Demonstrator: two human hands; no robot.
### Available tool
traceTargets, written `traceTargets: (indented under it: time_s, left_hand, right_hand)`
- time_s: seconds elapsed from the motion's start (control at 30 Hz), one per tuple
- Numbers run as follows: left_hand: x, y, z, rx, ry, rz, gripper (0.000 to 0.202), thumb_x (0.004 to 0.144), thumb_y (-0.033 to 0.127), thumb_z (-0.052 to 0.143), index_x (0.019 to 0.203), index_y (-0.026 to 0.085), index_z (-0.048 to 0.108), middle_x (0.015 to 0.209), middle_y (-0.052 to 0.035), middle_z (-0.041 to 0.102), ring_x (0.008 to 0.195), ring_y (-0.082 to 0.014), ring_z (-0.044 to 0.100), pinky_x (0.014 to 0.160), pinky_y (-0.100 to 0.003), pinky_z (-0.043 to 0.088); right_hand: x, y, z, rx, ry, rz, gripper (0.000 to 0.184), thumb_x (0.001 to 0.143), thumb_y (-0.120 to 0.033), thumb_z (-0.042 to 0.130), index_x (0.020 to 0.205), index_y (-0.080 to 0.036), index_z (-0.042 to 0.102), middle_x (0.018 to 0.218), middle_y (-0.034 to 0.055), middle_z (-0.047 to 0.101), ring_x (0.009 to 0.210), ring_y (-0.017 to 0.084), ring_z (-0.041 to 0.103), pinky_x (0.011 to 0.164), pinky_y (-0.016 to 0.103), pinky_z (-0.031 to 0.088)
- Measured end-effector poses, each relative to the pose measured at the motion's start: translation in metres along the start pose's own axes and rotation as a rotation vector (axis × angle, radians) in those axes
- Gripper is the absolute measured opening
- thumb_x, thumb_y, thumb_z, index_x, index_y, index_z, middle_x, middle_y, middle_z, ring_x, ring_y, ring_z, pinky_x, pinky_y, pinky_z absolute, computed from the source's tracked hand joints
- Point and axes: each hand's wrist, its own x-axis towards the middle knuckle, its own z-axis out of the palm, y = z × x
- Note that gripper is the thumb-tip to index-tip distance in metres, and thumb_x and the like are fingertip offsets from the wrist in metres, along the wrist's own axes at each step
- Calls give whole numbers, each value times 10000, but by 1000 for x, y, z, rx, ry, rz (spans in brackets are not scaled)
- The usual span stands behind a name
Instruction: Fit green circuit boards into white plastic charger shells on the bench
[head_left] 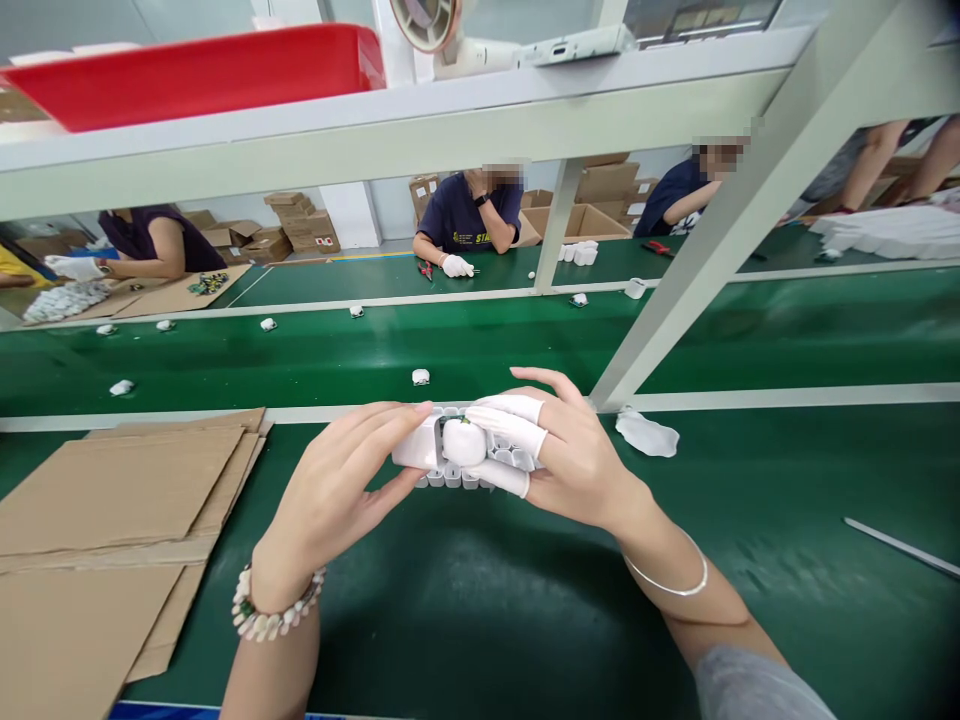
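My left hand (337,485) and my right hand (559,450) meet over the green table and together grip a small white plastic part (442,448). The left fingers curl over its left end. The right hand wears white finger cots on three fingers, which press on the part's rounded front. Under the part lies a row of several small white plastic pieces (459,480), partly hidden by my fingers. A bead bracelet sits on my left wrist, a thin silver bangle on my right.
Flattened cardboard (112,530) covers the table at left. A crumpled white glove (649,435) lies at right of my hands. White parts (421,377) ride the green conveyor (300,360) beyond. A slanted white frame post (675,290) rises at right. Three people work opposite.
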Motion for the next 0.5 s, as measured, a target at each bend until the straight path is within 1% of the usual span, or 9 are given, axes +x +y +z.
traceTargets:
  time_s: [0.13,0.2,0.27,0.37,0.5]
  left_hand:
    - [1,-1,2,-23,-3,20,551,907,205,645,1421,256,453,1195,-91,713,1106,-242,674,940,-401,584]
    - [1,-1,4,-43,1,32,554,893,191,663,1406,248,462,1193,-92,713,1109,-236,669,934,-394,581]
    - [1,-1,5,-64,17,20,560,876,178,683,1389,247,472,1198,-91,711,1114,-235,664,933,-396,576]
    - [1,1,5,-92,55,-40,573,852,174,712,1369,267,485,1192,-83,714,1103,-242,663,907,-411,577]
    - [1,6,5,-104,101,-84,591,819,160,751,1347,256,504,1170,-89,721,1080,-240,665,876,-406,575]
  right_hand:
    - [0,-1,0,-37,-20,-14,248,888,-344,705,1121,-266,677,898,41,728,884,248,704,977,559,524]
    - [-1,0,1,-40,-16,-18,256,896,-338,697,1139,-262,672,899,43,726,881,248,705,976,558,529]
    - [-1,0,2,-30,0,-14,304,905,-323,687,1198,-250,651,911,48,727,882,246,705,987,556,529]
    - [-1,0,3,-16,46,18,423,907,-319,686,1310,-235,585,985,66,729,918,246,702,992,534,540]
    - [1,0,4,-25,147,43,504,871,-322,730,1331,-212,557,1045,93,723,1032,275,681,987,499,555]
